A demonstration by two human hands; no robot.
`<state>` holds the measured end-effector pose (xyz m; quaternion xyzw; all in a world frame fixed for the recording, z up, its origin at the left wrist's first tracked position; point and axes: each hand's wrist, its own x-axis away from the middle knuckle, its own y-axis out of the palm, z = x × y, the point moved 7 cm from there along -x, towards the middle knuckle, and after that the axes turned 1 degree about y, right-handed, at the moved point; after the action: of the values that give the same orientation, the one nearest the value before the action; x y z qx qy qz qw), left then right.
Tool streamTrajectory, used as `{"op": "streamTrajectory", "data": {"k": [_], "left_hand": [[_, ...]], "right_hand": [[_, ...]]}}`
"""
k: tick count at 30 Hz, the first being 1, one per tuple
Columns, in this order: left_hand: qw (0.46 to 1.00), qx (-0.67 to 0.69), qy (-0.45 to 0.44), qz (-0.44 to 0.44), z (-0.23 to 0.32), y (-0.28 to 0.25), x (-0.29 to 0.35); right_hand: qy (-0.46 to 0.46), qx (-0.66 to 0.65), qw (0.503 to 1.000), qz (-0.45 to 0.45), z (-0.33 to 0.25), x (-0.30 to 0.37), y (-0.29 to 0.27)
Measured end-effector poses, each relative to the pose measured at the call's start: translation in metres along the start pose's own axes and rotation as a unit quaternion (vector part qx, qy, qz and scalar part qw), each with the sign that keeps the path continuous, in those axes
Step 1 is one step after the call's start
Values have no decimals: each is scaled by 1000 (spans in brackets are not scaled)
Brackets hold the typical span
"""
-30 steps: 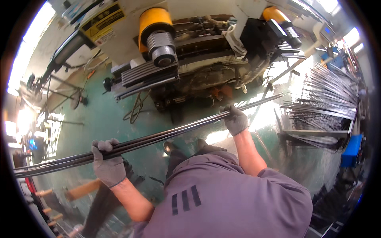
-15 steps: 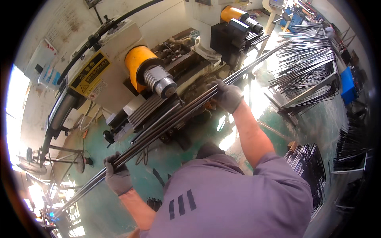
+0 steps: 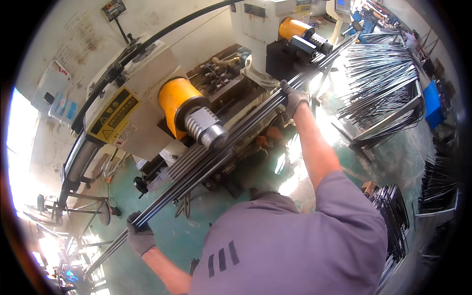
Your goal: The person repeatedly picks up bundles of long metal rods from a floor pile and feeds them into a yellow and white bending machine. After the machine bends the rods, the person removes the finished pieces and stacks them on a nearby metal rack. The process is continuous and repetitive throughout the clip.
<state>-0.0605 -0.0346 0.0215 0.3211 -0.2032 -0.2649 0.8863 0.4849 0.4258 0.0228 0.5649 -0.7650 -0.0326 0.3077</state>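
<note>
A bundle of several long, thin metal rods [image 3: 167,199] slants from the lower left to the upper right. My left hand [image 3: 141,237], in a dark grey glove, is closed round the bundle towards its near left end. Farther up, my right hand [image 3: 296,100], gloved alike, grips the same rods, its fingers partly hidden. Between my hands the bundle lies along the front of a machine, close below a ribbed metal spindle [image 3: 206,129] with a yellow housing [image 3: 175,101]. Several parallel rods or bars [image 3: 183,164] rest beneath the spindle.
A second yellow-housed spindle [image 3: 293,29] stands at the far end. Bent rods are piled on a rack [image 3: 388,130] at right, with more bent rods [image 3: 393,211] nearer me. A yellow-and-black warning sign [image 3: 114,114] and a curved black hose [image 3: 172,14] are at left.
Both hands still grip the rods. My right hand has moved up and right along with the bundle, my left hand slightly down, and the bundle now sits closer to the spindle.
</note>
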Motion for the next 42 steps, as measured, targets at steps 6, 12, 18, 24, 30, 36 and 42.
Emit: {"op": "streamTrajectory", "data": {"k": [6,12,18,24,30,36,42], "left_hand": [[995,-20,-60,82,-59,19,-24],[994,-36,-78,64,-94,66,-27],[998,-28,-53,30,-104,70,-40],[994,33,-37,98,-84,49,-47],[877,-464,125,8,-35,-53,-75],[994,0,-7,107,-99,43,-38],[988,66,-52,131,-116,68,-14]], "right_hand": [[-32,83,992,92,-3,-123,-29],[13,-45,998,32,-20,-120,-5],[-28,159,983,82,15,-45,22],[23,-45,999,-3,36,-35,39],[-30,27,998,41,16,-174,-30],[25,12,1000,-14,34,-59,21],[-2,27,996,-80,58,-16,41]]}}
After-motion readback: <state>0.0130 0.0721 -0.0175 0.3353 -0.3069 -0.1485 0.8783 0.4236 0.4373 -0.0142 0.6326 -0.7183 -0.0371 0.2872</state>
